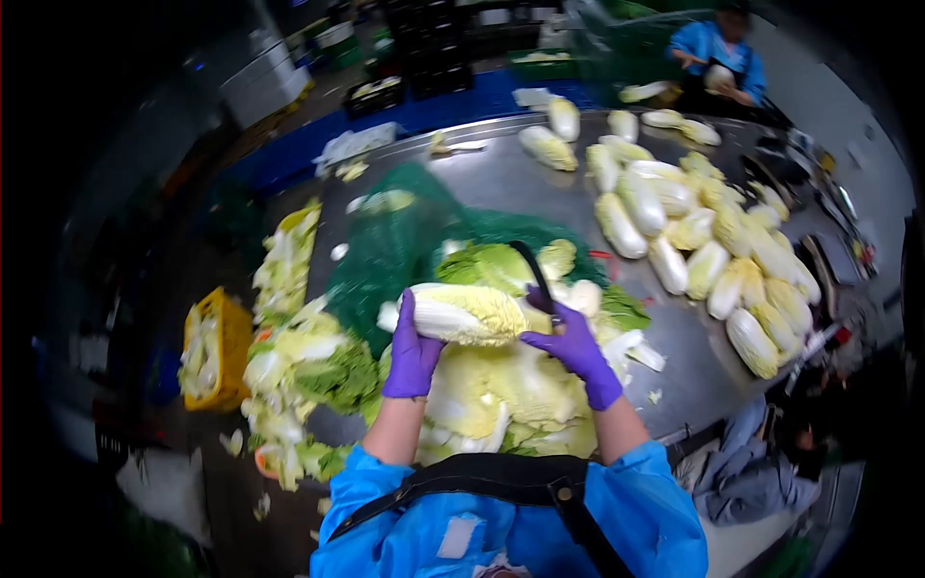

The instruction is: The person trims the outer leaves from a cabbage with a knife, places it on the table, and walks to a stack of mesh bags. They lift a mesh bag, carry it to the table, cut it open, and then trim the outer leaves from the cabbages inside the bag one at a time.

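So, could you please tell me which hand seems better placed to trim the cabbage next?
Probably the right hand: it holds the black tool, while the left hand supports the cabbage at its white end.

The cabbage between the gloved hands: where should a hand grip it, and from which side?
Probably best by the thick white end of the cabbage, coming from the left with the left hand cupped around it. It is held crosswise, its frilly yellow end to the right, beside the right hand and a dark curved tool.

Forearms [395,427] reach forward, left grip [409,358] cupped, right grip [578,354] curled inward.
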Motion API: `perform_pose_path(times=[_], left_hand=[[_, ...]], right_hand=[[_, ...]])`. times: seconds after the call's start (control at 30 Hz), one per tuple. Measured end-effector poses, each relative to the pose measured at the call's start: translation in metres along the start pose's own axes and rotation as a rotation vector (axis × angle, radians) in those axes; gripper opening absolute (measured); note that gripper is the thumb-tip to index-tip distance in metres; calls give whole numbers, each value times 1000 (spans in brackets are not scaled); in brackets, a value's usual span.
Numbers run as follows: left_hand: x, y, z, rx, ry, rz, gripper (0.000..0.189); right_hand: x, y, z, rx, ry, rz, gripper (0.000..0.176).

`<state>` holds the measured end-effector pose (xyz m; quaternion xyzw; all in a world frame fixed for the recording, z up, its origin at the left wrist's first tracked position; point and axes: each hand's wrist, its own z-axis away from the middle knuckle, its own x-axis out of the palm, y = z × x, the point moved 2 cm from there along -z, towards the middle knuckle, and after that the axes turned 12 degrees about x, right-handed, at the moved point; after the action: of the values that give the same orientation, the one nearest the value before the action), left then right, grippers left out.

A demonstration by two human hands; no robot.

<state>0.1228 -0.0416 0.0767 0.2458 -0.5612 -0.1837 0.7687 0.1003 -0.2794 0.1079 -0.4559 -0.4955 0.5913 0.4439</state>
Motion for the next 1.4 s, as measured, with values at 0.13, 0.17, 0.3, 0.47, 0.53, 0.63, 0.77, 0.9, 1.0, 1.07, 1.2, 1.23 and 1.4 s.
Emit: perform_pose_path(times=[0.13,0.17,0.3,0.47,0.53,0.63,0.77,0.9,1.0,1.07,1.2,1.23,1.4], left_hand=[[61,-28,6,-73,-258,-14,59],[77,-27,12,-125,-340,4,61],[109,-54,30,-198,-659,-47,70],[78,-80,33,-455,-504,10,63],[66,-84,33,-450,-504,-8,62],[57,-91,37,-443,-505,-40,58],[63,-116,70,-335,-813,-354,56],[62,-130,105,-214,-1133,-801,63],[43,-140,126,151,-1311,-1142,66],[30,-146,131,330,-1400,-1274,68],[3,-167,145,587,-1581,-1666,77],[-1,-172,150,635,-1631,-1844,79],[-38,-181,162,562,-1520,-1864,75]], right_hand=[[-37,33,3,274,20,-365,39],[-50,51,2,206,89,-587,35],[-126,81,14,204,79,-1325,33],[-242,87,-23,-160,747,-1242,40],[-298,92,-44,-134,907,-1114,46],[-346,67,-61,-174,896,-911,54],[-313,60,-88,-99,662,-518,46],[-231,74,-53,342,481,-38,45],[-224,102,-2,456,504,337,55],[-235,151,29,493,552,445,63],[-222,197,84,642,548,516,80],[-212,220,89,528,602,365,83],[-154,255,58,497,634,-76,96]])
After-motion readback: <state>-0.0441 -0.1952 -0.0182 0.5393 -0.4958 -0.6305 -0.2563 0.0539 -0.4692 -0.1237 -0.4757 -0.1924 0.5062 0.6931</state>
